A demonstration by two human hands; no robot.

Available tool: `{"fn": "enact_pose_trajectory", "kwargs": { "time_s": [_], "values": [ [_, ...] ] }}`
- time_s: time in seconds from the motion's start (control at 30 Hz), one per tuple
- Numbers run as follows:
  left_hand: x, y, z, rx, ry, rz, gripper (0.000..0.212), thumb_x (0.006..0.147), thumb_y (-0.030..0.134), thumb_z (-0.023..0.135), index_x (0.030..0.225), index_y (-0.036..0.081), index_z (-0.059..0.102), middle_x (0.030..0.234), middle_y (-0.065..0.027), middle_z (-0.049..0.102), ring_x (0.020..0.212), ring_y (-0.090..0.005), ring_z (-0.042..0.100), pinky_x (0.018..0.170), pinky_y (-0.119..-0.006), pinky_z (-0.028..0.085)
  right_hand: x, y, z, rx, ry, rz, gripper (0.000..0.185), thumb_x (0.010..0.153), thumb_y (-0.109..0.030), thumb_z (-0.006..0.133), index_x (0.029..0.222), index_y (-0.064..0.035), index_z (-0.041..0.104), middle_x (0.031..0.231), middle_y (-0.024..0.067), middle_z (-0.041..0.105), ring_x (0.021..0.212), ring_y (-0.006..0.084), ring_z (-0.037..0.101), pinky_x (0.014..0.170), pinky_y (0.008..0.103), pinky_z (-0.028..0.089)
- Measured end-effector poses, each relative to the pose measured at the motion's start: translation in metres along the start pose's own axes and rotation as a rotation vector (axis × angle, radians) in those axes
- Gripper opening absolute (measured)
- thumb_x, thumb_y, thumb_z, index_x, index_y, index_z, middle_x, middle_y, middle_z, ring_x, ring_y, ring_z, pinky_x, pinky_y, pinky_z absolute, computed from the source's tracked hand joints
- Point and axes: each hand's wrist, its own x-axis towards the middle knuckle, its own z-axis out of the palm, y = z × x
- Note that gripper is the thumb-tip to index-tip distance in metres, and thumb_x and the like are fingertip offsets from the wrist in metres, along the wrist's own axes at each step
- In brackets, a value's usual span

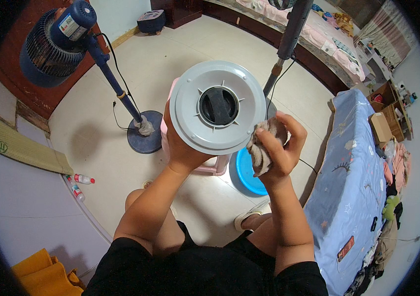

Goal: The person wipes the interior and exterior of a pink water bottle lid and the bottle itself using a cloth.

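A round grey plastic vessel or cover (184, 107) faces up before me, with a black twist knob (219, 106) recessed in its centre. From the left and underneath, my left hand (180, 148) grips it; most of those fingers are hidden behind it. My right hand (284, 144) holds a crumpled greyish-beige cloth (261, 159) between thumb and fingers, against or very near the lower right rim. Behind and below the grey piece stands a pink plastic stool (215, 170), mostly covered from view. On the floor under the cloth is a blue basin (246, 174).
Left stands a dark blue pedestal fan (121, 95) with a round base; another stand (287, 37) rises behind right. A bed with blue bedding (346, 166) runs along my right, a phone (345, 248) on it. Two plastic bottles (83, 179) lie on the left floor.
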Motion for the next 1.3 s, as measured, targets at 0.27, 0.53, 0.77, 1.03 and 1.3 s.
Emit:
{"fn": "enact_pose_trajectory", "kwargs": {
  "time_s": [0.27,0.53,0.77,1.03,1.3],
  "values": [
    [0.007,0.007,-0.004,-0.075,0.078,0.083,0.128,0.067,0.04,0.103,0.164,0.0,0.029,0.157,-0.0219,0.048,0.142,-0.0342,0.058,0.12,-0.044,0.046,-0.005,-0.026,0.007,-0.038,0.034,-0.117,0.031,0.074,-0.019,0.084,0.104,-0.018,0.081,0.136,0.0189,0.067,0.112,0.034,0.063,0.094,0.0449,0.048],
    [0.013,0.019,-0.004,-0.23,0.255,0.121,0.098,0.079,0.025,0.097,0.155,-0.002,0.042,0.144,-0.0194,0.062,0.133,-0.0309,0.064,0.113,-0.042,0.051,-0.005,-0.066,0.014,-0.121,-0.033,-0.08,0.022,0.084,-0.026,0.077,0.105,-0.021,0.079,0.14,0.0138,0.069,0.122,0.0275,0.06,0.099,0.0411,0.042],
    [0.007,0.026,0.006,-1.378,-0.028,-0.376,0.067,0.095,0.019,0.081,0.151,0.002,0.049,0.144,-0.0143,0.06,0.13,-0.0251,0.064,0.108,-0.043,0.056,-0.001,-0.096,0.019,-0.236,-0.136,-0.01,0.019,0.097,-0.027,0.067,0.112,-0.0237,0.079,0.146,0.0147,0.069,0.132,0.0268,0.055,0.106,0.0425,0.036],
    [-0.012,0.025,0.018,-1.728,-0.212,-0.29,0.063,0.108,0.028,0.065,0.161,0.009,0.037,0.156,-0.0139,0.05,0.141,-0.0233,0.056,0.117,-0.044,0.052,0.012,-0.118,0.03,-0.341,-0.202,0.052,0.026,0.098,-0.026,0.066,0.12,-0.0216,0.08,0.153,0.0203,0.064,0.141,0.0316,0.052,0.111,0.0471,0.032],
    [-0.004,0.025,0.014,-2.193,-0.219,-0.284,0.077,0.105,0.024,0.071,0.167,0.012,0.026,0.16,-0.0148,0.047,0.142,-0.0263,0.055,0.118,-0.041,0.051,0.012,-0.116,0.031,-0.309,-0.202,0.056,0.024,0.1,-0.026,0.063,0.119,-0.0219,0.079,0.151,0.0204,0.066,0.142,0.0309,0.053,0.113,0.048,0.03]
  ]
}}
